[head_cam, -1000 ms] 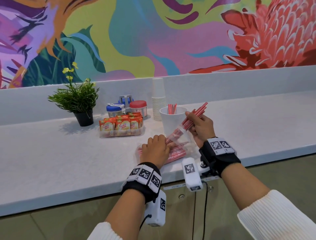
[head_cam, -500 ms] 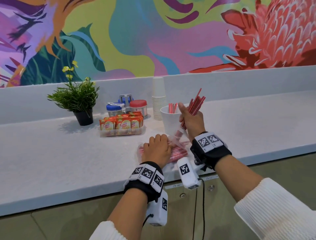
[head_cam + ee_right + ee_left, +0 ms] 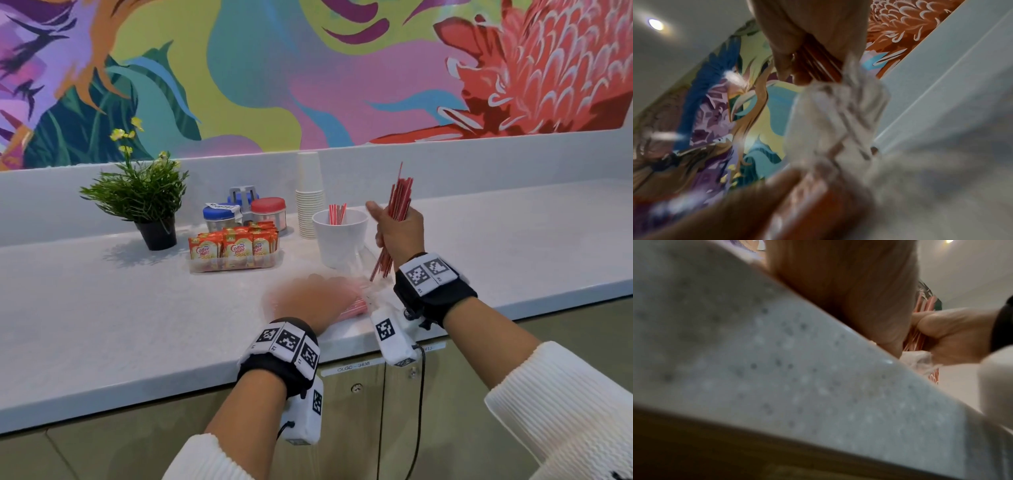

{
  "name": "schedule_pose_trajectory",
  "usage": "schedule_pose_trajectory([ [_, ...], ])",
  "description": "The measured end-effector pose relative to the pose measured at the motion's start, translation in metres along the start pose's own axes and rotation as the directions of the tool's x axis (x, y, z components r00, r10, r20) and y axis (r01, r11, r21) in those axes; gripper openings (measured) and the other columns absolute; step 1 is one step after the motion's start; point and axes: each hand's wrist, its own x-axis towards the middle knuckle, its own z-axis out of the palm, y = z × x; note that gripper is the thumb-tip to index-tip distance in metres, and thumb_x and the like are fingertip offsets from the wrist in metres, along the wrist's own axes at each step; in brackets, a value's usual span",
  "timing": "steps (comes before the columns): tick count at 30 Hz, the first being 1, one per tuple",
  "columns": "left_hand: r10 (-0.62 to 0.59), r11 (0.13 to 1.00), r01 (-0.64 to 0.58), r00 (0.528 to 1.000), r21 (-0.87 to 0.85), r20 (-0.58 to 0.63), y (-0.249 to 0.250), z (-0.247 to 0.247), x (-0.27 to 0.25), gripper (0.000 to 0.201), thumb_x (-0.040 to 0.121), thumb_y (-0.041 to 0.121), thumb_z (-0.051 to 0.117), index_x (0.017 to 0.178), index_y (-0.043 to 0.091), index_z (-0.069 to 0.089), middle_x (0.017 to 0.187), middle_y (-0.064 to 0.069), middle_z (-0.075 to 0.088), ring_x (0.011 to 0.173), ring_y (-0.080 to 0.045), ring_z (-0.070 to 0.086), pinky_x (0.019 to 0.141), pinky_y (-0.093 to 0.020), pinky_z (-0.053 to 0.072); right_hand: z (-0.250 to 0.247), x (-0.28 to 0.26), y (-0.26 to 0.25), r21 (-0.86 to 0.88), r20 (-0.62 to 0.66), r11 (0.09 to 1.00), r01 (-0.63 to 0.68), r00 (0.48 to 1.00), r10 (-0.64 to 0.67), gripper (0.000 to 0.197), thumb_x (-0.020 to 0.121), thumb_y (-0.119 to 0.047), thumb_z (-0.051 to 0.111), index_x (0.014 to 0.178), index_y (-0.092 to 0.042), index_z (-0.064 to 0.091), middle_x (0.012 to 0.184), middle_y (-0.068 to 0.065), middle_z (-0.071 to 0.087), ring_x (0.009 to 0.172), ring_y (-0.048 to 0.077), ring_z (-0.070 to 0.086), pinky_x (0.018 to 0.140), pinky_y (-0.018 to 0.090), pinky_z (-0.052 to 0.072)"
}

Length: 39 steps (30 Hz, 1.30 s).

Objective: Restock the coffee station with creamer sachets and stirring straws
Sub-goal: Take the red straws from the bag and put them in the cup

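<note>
Stirring straws are standing upright in the right hand's closed fist, at three o'clock of the white cup, seemingly readying a drop-in, while the blurred left hand, grip unreadable, is pinning their plastic bag on the counter.

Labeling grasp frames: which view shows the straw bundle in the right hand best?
Head view: the straw bundle stands near-upright, whole, in the right hand beside the white cup. Right wrist shows only blurred lower ends under the fingers; left wrist only a sliver behind the hand.
</note>
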Motion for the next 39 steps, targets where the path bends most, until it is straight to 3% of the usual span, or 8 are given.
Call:
schedule_pose_trajectory([
  [4,-0.009,1.000,0.008,0.999,0.019,0.035,0.002,-0.001,0.000,0.053,0.090,0.062,0.028,0.139,0.042,0.030,0.146,-0.001,0.037,0.133,-0.028,0.033,0.109,-0.052,0.020,-0.003,-0.016,0.026,-0.113,0.138,0.992,-0.058,0.988,0.074,0.026,0.083,-0.016,0.067,0.063,-0.012,0.050,0.052,0.006,0.049,0.034,0.005,0.045,0.038,0.015,0.040],
  [14,-0.016,0.999,0.013,0.997,0.037,0.079,0.003,-0.005,-0.001,0.053,0.091,0.062,0.027,0.141,0.042,0.027,0.146,-0.001,0.035,0.133,-0.030,0.033,0.108,-0.051,0.022,-0.006,-0.013,0.032,-0.119,0.262,0.986,-0.116,0.954,0.144,0.031,0.088,-0.021,0.060,0.061,-0.012,0.050,0.052,0.006,0.049,0.035,0.007,0.047,0.047,0.022,0.043],
  [19,-0.036,0.999,0.034,0.984,0.014,0.176,0.006,-0.013,0.001,0.055,0.091,0.061,0.032,0.142,0.042,0.025,0.148,-0.003,0.031,0.135,-0.032,0.030,0.109,-0.052,0.021,-0.009,-0.014,0.029,-0.043,0.231,0.987,-0.153,0.960,0.159,0.033,0.092,-0.023,0.055,0.062,-0.013,0.043,0.052,0.005,0.040,0.031,0.005,0.037,0.038,0.018,0.036],
  [23,0.024,0.997,0.001,0.946,-0.078,0.324,0.013,-0.039,0.013,0.052,0.095,0.051,0.036,0.142,0.028,0.034,0.148,-0.009,0.037,0.133,-0.029,0.037,0.110,-0.038,0.026,-0.004,0.001,0.008,0.044,0.217,0.987,-0.151,0.966,0.138,0.033,0.092,-0.023,0.054,0.063,-0.014,0.042,0.051,0.004,0.038,0.034,0.008,0.037,0.044,0.024,0.036],
  [28,0.069,0.979,-0.042,0.989,-0.199,0.131,0.014,-0.091,0.035,0.048,0.099,0.041,0.033,0.129,0.009,0.051,0.134,-0.010,0.052,0.123,-0.026,0.049,0.103,-0.033,0.035,0.011,0.036,-0.019,0.046,0.215,0.989,-0.141,0.968,0.128,0.034,0.095,-0.025,0.049,0.063,-0.013,0.043,0.054,0.006,0.042,0.046,0.018,0.042,0.051,0.028,0.040],
  [32,0.004,0.937,-0.009,1.000,-0.349,-0.015,0.002,-0.115,0.072,0.040,0.097,0.028,0.043,0.111,-0.005,0.061,0.105,-0.015,0.063,0.100,-0.029,0.060,0.085,-0.031,0.046,0.032,0.067,-0.028,0.046,0.206,0.991,-0.126,0.972,0.114,0.035,0.095,-0.023,0.048,0.063,-0.013,0.042,0.054,0.007,0.042,0.046,0.018,0.043,0.050,0.028,0.041],
  [36,-0.103,0.868,0.097,0.995,-0.487,0.014,-0.008,-0.121,0.112,0.022,0.096,0.018,0.046,0.101,0.002,0.060,0.094,-0.010,0.059,0.085,-0.021,0.054,0.067,-0.025,0.041,0.061,0.095,-0.023,0.073,0.178,0.989,-0.132,0.977,0.117,0.037,0.095,-0.022,0.049,0.060,-0.011,0.042,0.052,0.008,0.042,0.041,0.017,0.043,0.043,0.022,0.042],
  [39,-0.198,0.796,0.173,0.980,-0.580,0.020,-0.015,-0.116,0.139,0.014,0.094,0.011,0.046,0.098,0.003,0.057,0.095,-0.013,0.057,0.085,-0.023,0.052,0.061,-0.023,0.040,0.081,0.111,-0.015,-0.041,0.184,0.993,-0.109,0.976,0.114,0.038,0.094,-0.021,0.048,0.057,-0.011,0.045,0.053,0.007,0.046,0.045,0.017,0.048,0.054,0.028,0.045],
])
